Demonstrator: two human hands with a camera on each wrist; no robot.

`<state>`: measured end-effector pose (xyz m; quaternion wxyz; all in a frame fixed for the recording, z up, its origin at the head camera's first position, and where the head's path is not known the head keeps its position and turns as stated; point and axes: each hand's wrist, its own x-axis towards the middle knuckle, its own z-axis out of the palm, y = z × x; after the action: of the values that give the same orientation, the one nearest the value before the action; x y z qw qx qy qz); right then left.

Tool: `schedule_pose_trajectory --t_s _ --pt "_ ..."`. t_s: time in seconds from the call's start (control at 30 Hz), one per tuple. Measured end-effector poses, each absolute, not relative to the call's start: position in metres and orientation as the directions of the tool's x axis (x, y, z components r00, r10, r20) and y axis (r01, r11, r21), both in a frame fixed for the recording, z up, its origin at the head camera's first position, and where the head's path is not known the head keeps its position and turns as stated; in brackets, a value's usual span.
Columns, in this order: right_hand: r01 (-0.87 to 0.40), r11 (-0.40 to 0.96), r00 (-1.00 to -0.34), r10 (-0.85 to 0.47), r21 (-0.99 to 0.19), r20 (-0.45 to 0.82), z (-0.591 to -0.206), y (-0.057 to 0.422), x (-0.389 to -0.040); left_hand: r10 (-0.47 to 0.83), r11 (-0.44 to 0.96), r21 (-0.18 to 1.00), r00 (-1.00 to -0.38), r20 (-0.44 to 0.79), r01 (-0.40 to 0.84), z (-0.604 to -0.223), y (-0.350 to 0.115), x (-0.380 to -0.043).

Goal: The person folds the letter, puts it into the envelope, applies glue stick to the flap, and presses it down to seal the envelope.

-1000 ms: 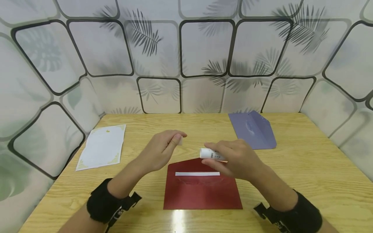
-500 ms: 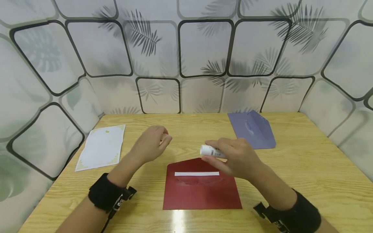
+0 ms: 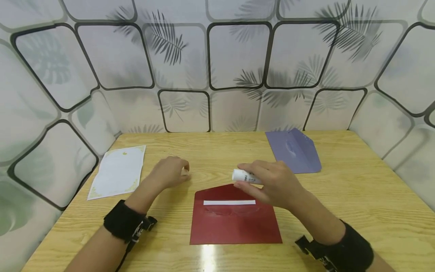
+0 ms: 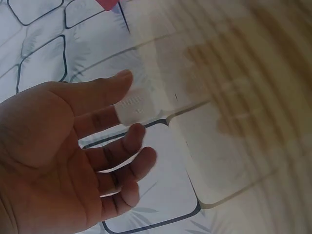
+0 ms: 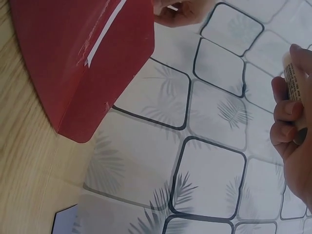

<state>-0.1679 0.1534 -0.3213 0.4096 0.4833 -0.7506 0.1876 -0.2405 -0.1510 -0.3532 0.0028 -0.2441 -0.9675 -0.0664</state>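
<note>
My right hand (image 3: pixel 272 185) grips a white glue stick (image 3: pixel 247 176) with dark lettering, held over the right part of a red envelope (image 3: pixel 234 226). The stick's bare end points left, and its base is hidden in the palm. Between the thumb and index finger of my left hand (image 4: pixel 92 146) is a small translucent ribbed cap (image 4: pixel 136 106); the other fingers curl loosely. That hand is low over the table, left of the envelope. The envelope lies flap up, with a white strip (image 3: pixel 229 203) across it and a shiny smear below the strip.
A white sheet with gold corner decorations (image 3: pixel 119 172) lies at the table's left. At the back right is a purple envelope (image 3: pixel 289 151) with its flap raised. Patterned fabric walls (image 3: pixel 238 68) enclose the wooden table (image 3: pixel 210 145) at the back and sides.
My left hand has moved left, away from the glue stick, and then down toward the table with the cap. The right hand and the glue stick stay nearly in place.
</note>
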Motion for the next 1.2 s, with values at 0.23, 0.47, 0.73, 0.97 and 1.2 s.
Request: schedule_pose_trajectory --t_s 0.23,0.47,0.73,0.97,1.2 --pt "-0.874 0.477 -0.236 -0.581 0.091 0.779 -0.321 0.153 -0.168 0.459 0.88 0.158 -0.887 -0.043 0.448 -0.356 -0.155 -0.243" --pt "-0.868 0.493 -0.289 -0.596 0.058 0.749 -0.321 0.155 -0.168 0.417 0.903 0.158 -0.902 -0.107 0.399 -0.353 -0.154 -0.242" --pt "-0.869 0.493 -0.306 -0.599 0.039 0.74 -0.323 0.156 -0.168 0.396 0.917 0.046 -0.918 -0.003 0.395 -0.339 -0.151 -0.233" --pt "-0.873 0.487 -0.326 -0.596 0.008 0.734 -0.324 0.157 -0.168 0.465 0.873 0.08 -0.87 0.163 0.482 -0.327 -0.137 -0.217" --pt "-0.901 0.421 -0.364 -0.595 -0.107 0.717 -0.322 0.157 -0.167 0.532 0.793 0.15 -0.792 0.299 0.59 -0.318 -0.124 -0.204"
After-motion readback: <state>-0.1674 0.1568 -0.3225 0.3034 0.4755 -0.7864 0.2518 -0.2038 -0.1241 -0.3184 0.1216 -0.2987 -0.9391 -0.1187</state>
